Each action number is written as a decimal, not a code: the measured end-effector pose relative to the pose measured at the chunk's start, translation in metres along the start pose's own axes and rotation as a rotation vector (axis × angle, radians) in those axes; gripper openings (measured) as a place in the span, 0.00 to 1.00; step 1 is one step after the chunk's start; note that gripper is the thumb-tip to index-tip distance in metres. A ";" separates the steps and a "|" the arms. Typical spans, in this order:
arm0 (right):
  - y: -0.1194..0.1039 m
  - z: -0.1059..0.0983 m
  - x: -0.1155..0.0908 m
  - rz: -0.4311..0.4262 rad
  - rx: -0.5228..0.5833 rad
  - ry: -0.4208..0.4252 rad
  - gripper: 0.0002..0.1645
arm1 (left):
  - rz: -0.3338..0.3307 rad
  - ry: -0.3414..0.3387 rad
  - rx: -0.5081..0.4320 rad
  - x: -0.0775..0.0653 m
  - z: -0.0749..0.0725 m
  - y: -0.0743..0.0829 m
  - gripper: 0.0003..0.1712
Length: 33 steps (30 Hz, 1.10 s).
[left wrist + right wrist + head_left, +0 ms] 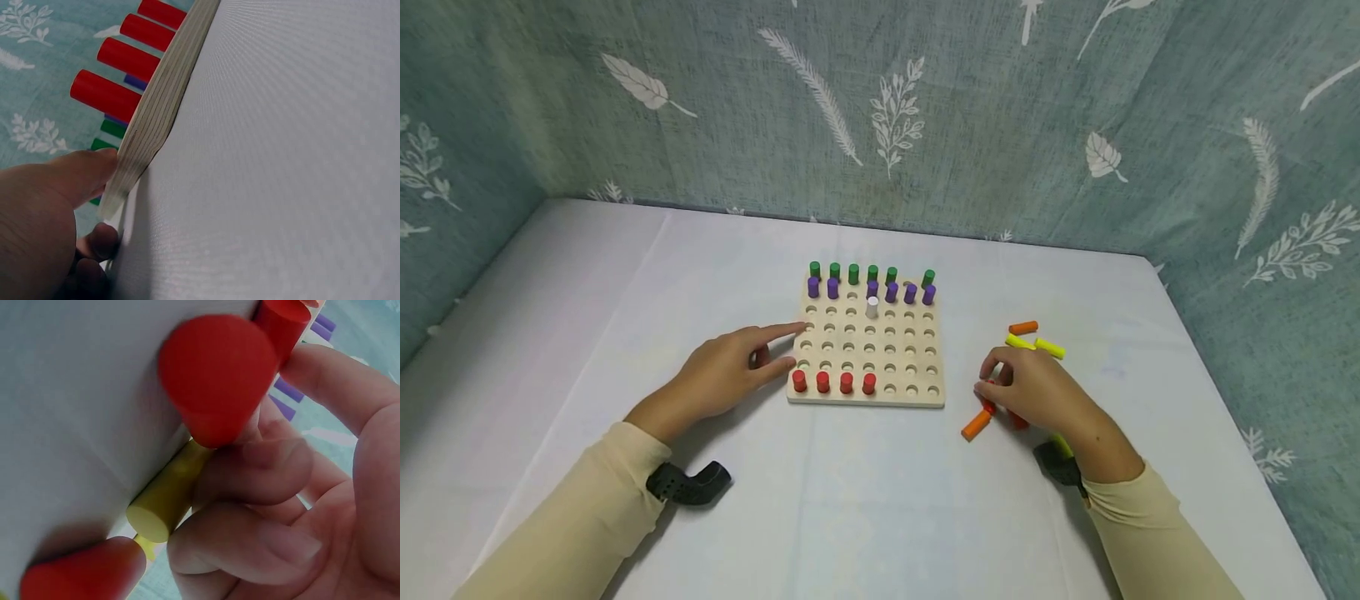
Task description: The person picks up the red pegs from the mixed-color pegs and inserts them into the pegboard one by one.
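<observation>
A pale wooden pegboard (899,359) with rows of round holes lies in the middle of the table. My left hand (718,375) is at its left side, the straight index finger touching the edge and the thumb against the board near the front corner. Several red pegs (119,59) stand in the front row beside that thumb. To the right of the board, my right hand (1037,387) pinches a red peg (284,328) between thumb and index finger, low over the table. Loose red (215,375) and yellow (169,494) pegs lie close by its curled fingers.
Several green pegs (853,273) and purple pegs (891,292) fill most of the two back rows, with one white peg (872,307) before them. Orange pegs (976,425) and yellow pegs (1049,347) lie around the right hand. A patterned green cloth (985,125) hangs behind.
</observation>
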State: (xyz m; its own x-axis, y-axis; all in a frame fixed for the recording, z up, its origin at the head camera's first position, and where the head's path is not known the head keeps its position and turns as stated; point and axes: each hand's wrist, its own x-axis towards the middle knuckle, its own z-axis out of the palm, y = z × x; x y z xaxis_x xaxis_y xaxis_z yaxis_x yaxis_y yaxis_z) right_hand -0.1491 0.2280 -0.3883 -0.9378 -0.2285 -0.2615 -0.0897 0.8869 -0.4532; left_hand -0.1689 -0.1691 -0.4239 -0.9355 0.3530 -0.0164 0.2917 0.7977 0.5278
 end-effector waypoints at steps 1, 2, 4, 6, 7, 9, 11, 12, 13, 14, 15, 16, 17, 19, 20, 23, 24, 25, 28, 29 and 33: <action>0.000 0.000 0.000 0.005 0.000 0.003 0.10 | 0.001 0.002 -0.002 0.000 0.000 0.000 0.31; -0.001 0.000 0.000 0.010 0.001 0.004 0.10 | 0.001 0.000 -0.004 0.001 0.000 0.000 0.31; -0.001 0.000 0.000 0.021 0.009 -0.008 0.10 | -0.003 -0.015 -0.007 0.001 0.001 0.000 0.31; -0.001 0.001 0.000 0.031 0.018 -0.025 0.10 | -0.009 -0.031 -0.008 0.000 0.002 0.000 0.31; -0.001 0.002 -0.001 0.034 0.021 -0.029 0.10 | -0.011 -0.033 -0.006 0.000 0.002 0.000 0.31; -0.002 0.002 0.000 0.027 0.028 -0.028 0.10 | -0.010 -0.025 -0.002 0.000 0.001 0.000 0.31; -0.002 0.002 0.000 0.021 0.026 -0.018 0.10 | -0.005 -0.008 0.000 0.000 0.000 0.000 0.31; -0.003 0.001 0.000 0.018 0.022 -0.011 0.09 | -0.002 -0.001 0.001 0.001 -0.001 0.000 0.31; -0.003 0.001 0.000 0.014 0.017 -0.007 0.09 | 0.002 0.001 0.000 0.001 -0.001 0.000 0.31; -0.003 0.001 0.000 0.013 0.011 -0.006 0.09 | 0.002 -0.002 -0.002 0.001 -0.001 0.000 0.31; -0.002 0.001 -0.001 0.013 0.004 -0.006 0.08 | 0.001 -0.008 -0.005 0.002 -0.001 0.000 0.31; -0.002 0.001 -0.001 0.014 -0.003 -0.007 0.09 | 0.000 -0.016 -0.007 0.002 0.000 0.000 0.31; -0.002 0.001 -0.001 0.016 -0.009 -0.009 0.09 | 0.000 -0.021 -0.008 0.002 0.000 0.000 0.31; -0.002 0.002 -0.001 0.023 -0.014 -0.010 0.09 | 0.000 -0.022 -0.007 0.002 0.000 0.000 0.31; -0.002 0.002 -0.001 0.024 -0.015 -0.008 0.09 | -0.002 -0.019 -0.005 0.002 0.000 0.000 0.31; -0.003 0.001 0.001 0.030 -0.018 -0.005 0.09 | -0.002 -0.007 0.000 0.002 -0.003 0.001 0.31; -0.004 0.000 0.002 0.031 -0.021 -0.002 0.08 | -0.003 -0.006 -0.002 0.002 -0.004 0.001 0.31; -0.004 0.000 0.002 0.034 -0.023 -0.002 0.08 | -0.005 -0.006 -0.002 0.002 -0.004 0.001 0.31; -0.004 0.000 0.002 0.050 -0.023 -0.016 0.08 | -0.006 -0.018 -0.006 0.002 -0.003 0.000 0.31; -0.004 0.001 0.001 0.055 -0.023 -0.020 0.08 | -0.005 -0.020 -0.006 0.001 -0.002 0.000 0.31; -0.004 -0.001 0.001 0.056 -0.012 -0.013 0.07 | 0.000 -0.008 -0.001 0.000 -0.003 0.001 0.31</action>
State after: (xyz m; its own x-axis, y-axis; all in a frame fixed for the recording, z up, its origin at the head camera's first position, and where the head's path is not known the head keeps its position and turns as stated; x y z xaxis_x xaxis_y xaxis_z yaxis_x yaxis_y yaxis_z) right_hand -0.1498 0.2251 -0.3859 -0.9370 -0.1834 -0.2972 -0.0411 0.9030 -0.4277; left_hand -0.1694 -0.1699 -0.4204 -0.9339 0.3569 -0.0228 0.2917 0.7971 0.5288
